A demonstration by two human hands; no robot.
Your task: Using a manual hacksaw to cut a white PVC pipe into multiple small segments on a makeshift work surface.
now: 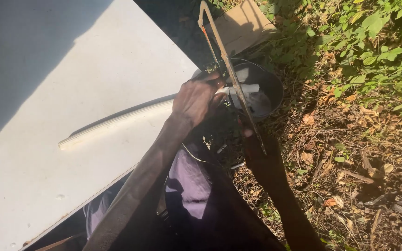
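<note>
White plastic pipe [117, 122] lies across a pale, flat bench [70, 83], its far end projecting past the bench edge so that the cut falls in free air above a dark round bucket [271, 88], which stands on the ground just beyond and seems placed to catch what drops. The left hand [194, 100] presses down on the pipe at the bench edge, its grip closed over the pipe, apparently to steady it close to the cutting line. The right hand [252, 139] lies in deep shadow at the near end of a hacksaw [229, 69]; its grip appears closed on the handle, though the fingers cannot be made out. The saw frame runs away from the person, its blade crossing the pipe just beyond the left hand, at right angles to the pipe's length. A brown board or cardboard piece [245, 23] lies behind the bucket. The bench is bare apart from the pipe, half in sun and half in shade. The setting is outdoors: dry leaves, twigs and low green weeds [378, 42] cover the ground to the right.
</note>
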